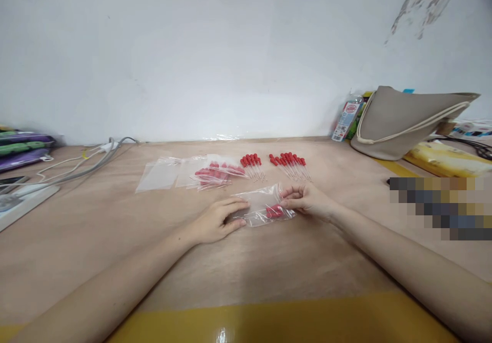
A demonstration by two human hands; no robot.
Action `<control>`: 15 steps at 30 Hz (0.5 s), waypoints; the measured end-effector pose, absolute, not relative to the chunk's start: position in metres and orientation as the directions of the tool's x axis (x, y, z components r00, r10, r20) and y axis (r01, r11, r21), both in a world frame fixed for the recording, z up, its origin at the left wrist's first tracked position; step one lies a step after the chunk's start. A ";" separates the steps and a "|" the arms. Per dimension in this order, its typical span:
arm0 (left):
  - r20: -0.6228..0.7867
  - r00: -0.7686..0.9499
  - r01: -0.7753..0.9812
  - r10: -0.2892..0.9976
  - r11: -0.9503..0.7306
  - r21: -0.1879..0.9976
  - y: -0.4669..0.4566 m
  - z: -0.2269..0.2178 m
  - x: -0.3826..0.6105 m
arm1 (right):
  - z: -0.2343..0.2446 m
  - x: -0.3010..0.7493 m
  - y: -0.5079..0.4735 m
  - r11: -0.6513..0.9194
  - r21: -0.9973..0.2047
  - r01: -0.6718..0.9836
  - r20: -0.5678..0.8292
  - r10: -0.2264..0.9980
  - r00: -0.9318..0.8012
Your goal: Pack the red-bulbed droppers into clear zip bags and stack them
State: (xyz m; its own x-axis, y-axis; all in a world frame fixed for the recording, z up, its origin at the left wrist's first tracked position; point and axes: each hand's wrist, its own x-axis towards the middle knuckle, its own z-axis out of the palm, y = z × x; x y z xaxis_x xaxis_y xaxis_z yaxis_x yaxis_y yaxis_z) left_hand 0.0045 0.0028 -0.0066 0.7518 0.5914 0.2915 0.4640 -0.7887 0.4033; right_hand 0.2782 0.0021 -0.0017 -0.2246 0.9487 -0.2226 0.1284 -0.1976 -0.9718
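Observation:
A clear plastic bag (257, 199) lies on the table between my two hands, with red-bulbed droppers (274, 211) inside it at its right end. My left hand (218, 220) holds the bag's left end, thumb and fingers on either side of it. At the right end, my right hand (303, 199) pinches the bag's edge beside the red bulbs. Behind the bag, two groups of loose droppers lie fanned out, one group (252, 164) nearer the middle and another (290, 163) farther right. Filled bags (215, 174) with red bulbs lie to their left.
Flat clear bags (157, 174) lie left of the filled ones. Cables (88, 161) and a white power strip (28, 207) are at far left. A grey bag (400, 122), a bottle (348, 117) and a yellow packet (446, 159) stand or lie at right. A wall rises behind.

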 end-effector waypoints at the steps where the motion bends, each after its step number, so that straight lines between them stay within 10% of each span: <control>1: 0.284 0.755 0.466 0.591 -0.788 0.402 0.003 -0.007 0.004 | -0.002 0.279 0.002 -0.212 -0.968 0.131 -0.238 0.943 -0.233; 8: 0.273 0.765 0.462 0.584 -0.792 0.400 0.004 -0.010 0.003 | -0.001 0.293 0.026 -0.032 -0.857 0.515 -0.047 0.999 -0.017; 15: 0.278 0.761 0.459 0.586 -0.789 0.408 0.004 -0.009 0.003 | 0.005 0.282 0.082 0.065 -0.325 0.944 0.290 0.956 0.034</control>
State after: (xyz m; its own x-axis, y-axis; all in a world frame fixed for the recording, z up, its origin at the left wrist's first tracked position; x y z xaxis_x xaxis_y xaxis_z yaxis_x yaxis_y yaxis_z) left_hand 0.0034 0.0039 -0.0092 0.7610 0.5863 0.2776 0.4590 -0.7890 0.4084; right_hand 0.2817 0.0825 0.0053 0.0341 0.9564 0.2901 0.9435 0.0649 -0.3249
